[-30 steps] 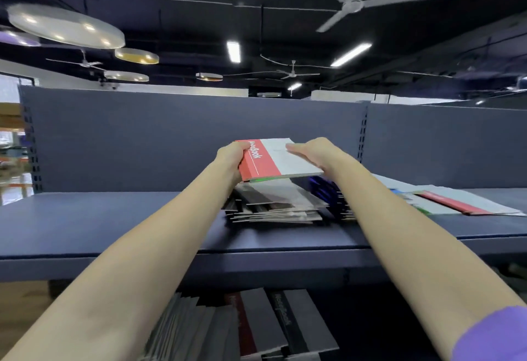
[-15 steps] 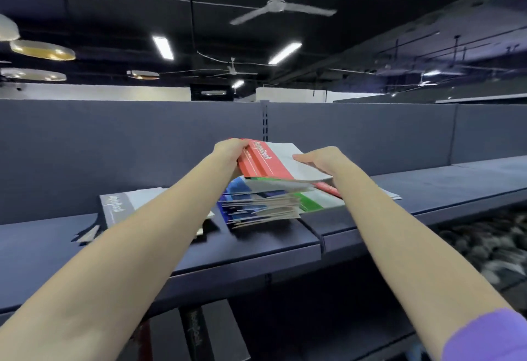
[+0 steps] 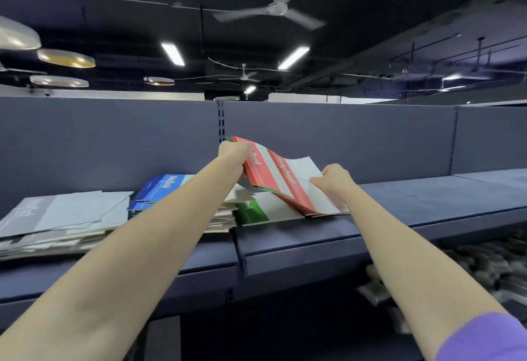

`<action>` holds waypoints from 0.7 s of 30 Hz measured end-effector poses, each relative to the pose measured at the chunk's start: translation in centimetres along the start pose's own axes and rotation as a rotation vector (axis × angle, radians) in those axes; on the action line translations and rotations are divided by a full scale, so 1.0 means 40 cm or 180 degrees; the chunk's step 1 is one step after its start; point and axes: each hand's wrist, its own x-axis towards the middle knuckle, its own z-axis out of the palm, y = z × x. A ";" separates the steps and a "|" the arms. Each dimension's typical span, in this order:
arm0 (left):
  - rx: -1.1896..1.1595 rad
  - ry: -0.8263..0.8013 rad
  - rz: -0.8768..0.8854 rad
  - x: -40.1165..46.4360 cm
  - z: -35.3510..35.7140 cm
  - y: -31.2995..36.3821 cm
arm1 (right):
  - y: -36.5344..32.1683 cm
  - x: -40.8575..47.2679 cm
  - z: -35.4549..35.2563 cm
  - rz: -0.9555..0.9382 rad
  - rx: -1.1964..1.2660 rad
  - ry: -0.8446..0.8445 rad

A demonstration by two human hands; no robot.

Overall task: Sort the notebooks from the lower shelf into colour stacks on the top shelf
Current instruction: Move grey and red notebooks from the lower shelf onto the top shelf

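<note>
Both hands grip red notebooks above the top shelf: the left hand clutches the raised spine end, and the right hand pinches the white edge, the lower corner resting on the shelf. Just left of the red notebooks lies a green notebook, then a blue stack and a grey stack further left.

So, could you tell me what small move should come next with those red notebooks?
Probably lower them flat: the left hand grips the red notebooks tilted, their low edge already resting on the top shelf beside the green notebook, right hand steadying.
</note>
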 end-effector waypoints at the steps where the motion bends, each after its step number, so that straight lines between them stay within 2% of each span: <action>1: 0.0033 0.0032 0.0021 0.004 0.013 -0.007 | 0.009 0.016 -0.002 0.0057 -0.0081 -0.0043; 4: 0.0096 0.0162 0.0036 0.012 0.038 -0.025 | 0.029 0.046 0.001 0.0131 -0.0426 0.0002; 8: 0.0283 0.0264 0.0184 0.047 0.049 -0.046 | 0.057 0.073 0.032 0.0119 -0.1311 0.0111; 12: 0.0377 0.0200 0.0206 0.057 0.044 -0.059 | 0.044 0.091 0.053 -0.0045 -0.1799 0.0470; 14: 0.0414 0.0216 0.0134 0.066 0.044 -0.074 | 0.032 0.106 0.072 -0.0394 -0.1363 0.0525; 17: 0.0414 0.0241 -0.0073 0.083 0.046 -0.090 | 0.015 0.105 0.100 -0.0651 0.0252 -0.0339; 19: 0.0484 0.0259 -0.0104 0.094 0.042 -0.090 | 0.003 0.091 0.102 -0.0806 0.0640 -0.0679; 21: 0.0529 0.0259 -0.0043 0.103 0.038 -0.090 | -0.007 0.087 0.097 -0.0892 0.0899 -0.0763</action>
